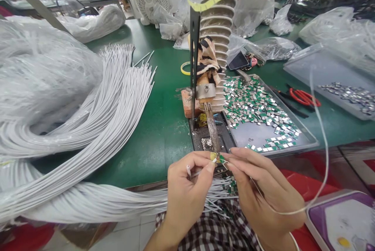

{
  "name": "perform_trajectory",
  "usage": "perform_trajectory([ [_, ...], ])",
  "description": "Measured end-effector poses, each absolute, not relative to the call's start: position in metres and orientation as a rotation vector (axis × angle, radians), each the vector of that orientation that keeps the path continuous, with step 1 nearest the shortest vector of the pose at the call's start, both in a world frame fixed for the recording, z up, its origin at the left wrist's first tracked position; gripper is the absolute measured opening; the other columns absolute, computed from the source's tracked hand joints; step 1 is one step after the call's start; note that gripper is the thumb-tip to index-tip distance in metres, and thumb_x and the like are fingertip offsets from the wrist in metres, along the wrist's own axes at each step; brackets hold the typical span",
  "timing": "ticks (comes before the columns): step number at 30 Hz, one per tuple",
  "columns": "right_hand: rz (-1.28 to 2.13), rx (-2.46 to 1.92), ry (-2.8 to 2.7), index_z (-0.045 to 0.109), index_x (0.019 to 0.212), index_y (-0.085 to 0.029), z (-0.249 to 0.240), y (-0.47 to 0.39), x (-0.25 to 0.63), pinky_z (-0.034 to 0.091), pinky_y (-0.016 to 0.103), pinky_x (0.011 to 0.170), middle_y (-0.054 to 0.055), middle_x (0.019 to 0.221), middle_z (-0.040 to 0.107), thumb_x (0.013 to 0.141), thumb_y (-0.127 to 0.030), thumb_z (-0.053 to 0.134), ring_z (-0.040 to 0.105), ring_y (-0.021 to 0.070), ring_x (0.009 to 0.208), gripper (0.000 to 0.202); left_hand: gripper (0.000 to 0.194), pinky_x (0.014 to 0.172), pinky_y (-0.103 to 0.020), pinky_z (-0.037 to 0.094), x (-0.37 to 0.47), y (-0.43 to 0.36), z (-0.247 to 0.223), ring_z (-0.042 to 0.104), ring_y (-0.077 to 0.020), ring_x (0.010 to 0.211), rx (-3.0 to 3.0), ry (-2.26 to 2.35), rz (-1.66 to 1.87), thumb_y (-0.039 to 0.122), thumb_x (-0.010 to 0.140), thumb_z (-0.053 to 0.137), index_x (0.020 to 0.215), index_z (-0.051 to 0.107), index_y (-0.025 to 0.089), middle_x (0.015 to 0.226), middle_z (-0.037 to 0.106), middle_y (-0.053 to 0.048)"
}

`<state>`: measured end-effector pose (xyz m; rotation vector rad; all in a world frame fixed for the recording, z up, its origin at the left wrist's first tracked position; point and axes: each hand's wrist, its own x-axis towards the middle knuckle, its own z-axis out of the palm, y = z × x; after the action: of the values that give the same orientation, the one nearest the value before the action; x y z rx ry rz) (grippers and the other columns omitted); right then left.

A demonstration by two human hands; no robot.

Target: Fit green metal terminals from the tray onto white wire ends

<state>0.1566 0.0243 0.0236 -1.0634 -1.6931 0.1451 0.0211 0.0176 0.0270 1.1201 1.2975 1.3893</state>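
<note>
My left hand (189,190) is closed in a pinch on a white cable (189,171), whose stub pokes out between the fingers. Yellow tape (213,156) shows at its index fingertip. My right hand (263,188) is closed around a thin solder wire (325,141) that loops in from the right. A small green circuit board (222,160) sits between the fingertips of both hands; which fingers grip it is hard to tell. Just above them is the lower end of a soldering iron (212,126), clamped to a black upright bracket (193,47).
Bundled white cables (125,118) cover the left side, with more across the lap. A clear tray (246,135) of small circuit boards stands right of the iron, beside red-handled pliers (303,96) and a plastic bin (336,75) of metal parts. A ribbed hose (218,20) rises behind.
</note>
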Motion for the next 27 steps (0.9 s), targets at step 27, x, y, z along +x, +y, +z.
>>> perform_trajectory([
  [27,0.381,-1.186,-1.541,0.07,0.1,-0.027,0.009,0.02,0.157,0.061,0.027,0.077,-0.002,0.09,0.077,0.086,-0.005,0.062,0.073,0.0141,0.082,0.028,0.017,0.066,-0.022,0.05,0.014,0.024,0.026,0.065,-0.0149,0.071,1.161,1.248,1.26,0.011,0.079,0.062,0.063,0.064,0.017,0.075,0.071,-0.003],
])
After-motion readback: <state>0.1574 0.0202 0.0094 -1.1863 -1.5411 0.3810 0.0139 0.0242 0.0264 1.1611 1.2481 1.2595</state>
